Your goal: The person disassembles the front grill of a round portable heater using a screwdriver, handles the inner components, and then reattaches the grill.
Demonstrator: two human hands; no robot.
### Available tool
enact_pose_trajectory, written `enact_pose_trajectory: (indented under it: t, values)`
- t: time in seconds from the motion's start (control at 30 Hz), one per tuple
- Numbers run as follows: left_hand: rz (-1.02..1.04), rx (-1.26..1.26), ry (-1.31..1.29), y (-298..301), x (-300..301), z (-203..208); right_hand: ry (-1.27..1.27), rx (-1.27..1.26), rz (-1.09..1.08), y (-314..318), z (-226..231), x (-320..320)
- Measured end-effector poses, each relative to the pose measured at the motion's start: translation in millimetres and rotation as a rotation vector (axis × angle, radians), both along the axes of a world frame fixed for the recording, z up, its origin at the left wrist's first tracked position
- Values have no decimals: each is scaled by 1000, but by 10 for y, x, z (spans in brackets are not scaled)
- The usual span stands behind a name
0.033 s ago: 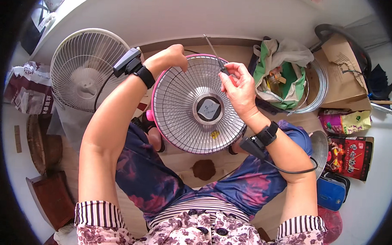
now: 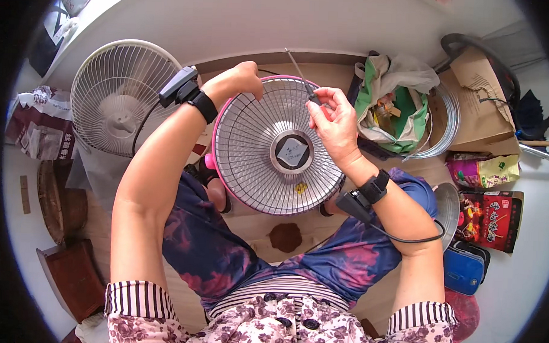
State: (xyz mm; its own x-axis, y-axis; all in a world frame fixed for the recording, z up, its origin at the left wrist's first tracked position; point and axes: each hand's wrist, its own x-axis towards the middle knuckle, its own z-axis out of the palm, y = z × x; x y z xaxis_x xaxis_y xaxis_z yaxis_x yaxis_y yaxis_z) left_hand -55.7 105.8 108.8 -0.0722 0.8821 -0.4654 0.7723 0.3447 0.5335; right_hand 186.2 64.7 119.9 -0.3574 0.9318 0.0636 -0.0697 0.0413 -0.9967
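Note:
A round electric heater (image 2: 244,170) with a pink rim, a wire guard and a shiny reflector dish stands between my legs, its face turned up. My left hand (image 2: 246,80) is closed at the heater's far left rim, the thumb over the edge of the guard and the other fingers mostly out of sight. My right hand (image 2: 335,120) pinches the dark handle of a screwdriver (image 2: 298,69) above the heater's far right edge. The screwdriver's thin metal shaft slants away to the far left, its tip beyond the rim.
Left of the heater lies a white fan (image 2: 123,99) with a wire cage. On the right are a green-and-white bag (image 2: 403,124), a coil of wire (image 2: 451,120) and torn cardboard (image 2: 485,112). A metal bowl (image 2: 447,208) sits beside my right knee. A white wall (image 2: 279,26) rises behind.

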Motion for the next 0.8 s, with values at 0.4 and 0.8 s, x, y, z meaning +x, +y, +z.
enact_pose_trajectory:
  t: [0.4, 0.8]
  values:
    - [-33, -13, 26, -1, -27, 10, -25, 0, -18, -10, 5, 28]
    - [-165, 402, 153, -292, 12, 185, 27, 17, -69, 73, 80, 160]
